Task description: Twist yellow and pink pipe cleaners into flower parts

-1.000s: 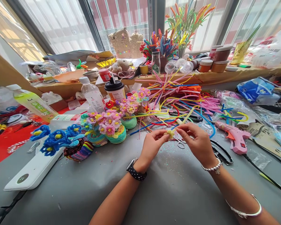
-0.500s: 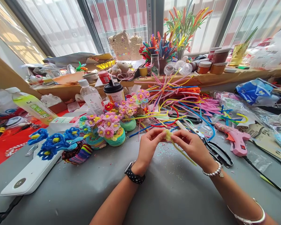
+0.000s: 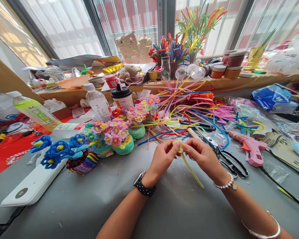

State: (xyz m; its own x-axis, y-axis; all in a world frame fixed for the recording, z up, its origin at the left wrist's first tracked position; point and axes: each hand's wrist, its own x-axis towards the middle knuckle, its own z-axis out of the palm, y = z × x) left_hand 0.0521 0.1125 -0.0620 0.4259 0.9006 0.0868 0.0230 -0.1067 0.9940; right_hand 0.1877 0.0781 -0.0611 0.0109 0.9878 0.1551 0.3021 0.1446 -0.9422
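Note:
Between my two hands is a yellow pipe cleaner (image 3: 193, 171), its upper end bent into a small coil and its loose tail hanging down to the right. My left hand (image 3: 165, 154), with a black watch band at the wrist, pinches the coil from the left. From the right, the thumb and fingers of my right hand (image 3: 199, 154) close on the same coil. Parts of the coil are hidden by the fingertips. Just right of my right hand lie black-handled scissors (image 3: 233, 162). Left of my hands stand pots of pink pipe-cleaner flowers (image 3: 116, 132) and blue flowers (image 3: 59, 149).
A pink glue gun (image 3: 254, 149) with a black cord lies at the right. Loose pipe cleaners (image 3: 219, 113) are heaped behind my hands. A lidded cup (image 3: 122, 98), a clear bottle (image 3: 98, 103) and a white power bank (image 3: 32, 186) are at the left. Jars line the windowsill.
The tail of the yellow pipe cleaner has swung downward and hangs more steeply. Both hands have shifted slightly, still pinching the coil.

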